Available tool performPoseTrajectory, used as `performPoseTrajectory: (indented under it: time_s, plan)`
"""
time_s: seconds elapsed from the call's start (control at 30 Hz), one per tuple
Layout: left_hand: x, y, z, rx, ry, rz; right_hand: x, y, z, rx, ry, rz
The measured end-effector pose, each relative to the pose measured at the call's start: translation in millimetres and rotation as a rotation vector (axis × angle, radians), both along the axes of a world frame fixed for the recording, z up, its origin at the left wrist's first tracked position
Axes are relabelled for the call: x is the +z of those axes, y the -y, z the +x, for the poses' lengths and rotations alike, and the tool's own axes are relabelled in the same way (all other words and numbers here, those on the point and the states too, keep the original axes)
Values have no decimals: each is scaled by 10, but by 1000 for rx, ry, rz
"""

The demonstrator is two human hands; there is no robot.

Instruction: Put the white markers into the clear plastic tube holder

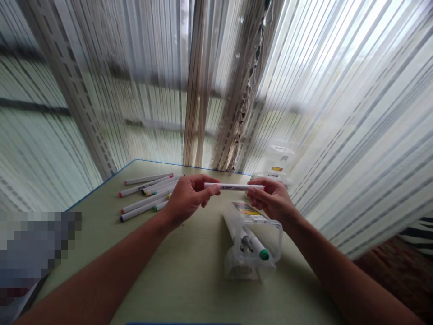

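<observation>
Forearms point(111, 268) nearest. Left hand point(187, 197), right hand point(276, 199): fingers pinching marker point(233, 187) near opposite ends. Marker likely light, stiff, smooth; grip barrel. Plastic box point(237, 271) below right fingers.

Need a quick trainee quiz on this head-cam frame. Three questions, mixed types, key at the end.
1. True or false: the loose markers lie on the table to the left of the near clear plastic case.

2. What do the left hand and right hand hold between them?
a) a pair of scissors
b) one white marker
c) a sheet of paper

3. Fill in: the large marker end at the near end of that case is coloured ____.

Key: 1 true; 2 b; 3 green.
</observation>
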State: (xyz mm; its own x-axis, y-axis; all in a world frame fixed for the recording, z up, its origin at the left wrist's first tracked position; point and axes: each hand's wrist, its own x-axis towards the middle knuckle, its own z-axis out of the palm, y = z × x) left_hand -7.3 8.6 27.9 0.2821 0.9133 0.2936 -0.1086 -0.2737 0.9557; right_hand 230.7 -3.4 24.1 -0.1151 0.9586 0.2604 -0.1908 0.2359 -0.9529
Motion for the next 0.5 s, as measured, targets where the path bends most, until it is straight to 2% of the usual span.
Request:
performPoseTrajectory:
  time_s: [0.5]
  plan:
    - [34, 22, -7, -43, 72, -23, 28, 14, 4, 9, -24, -2]
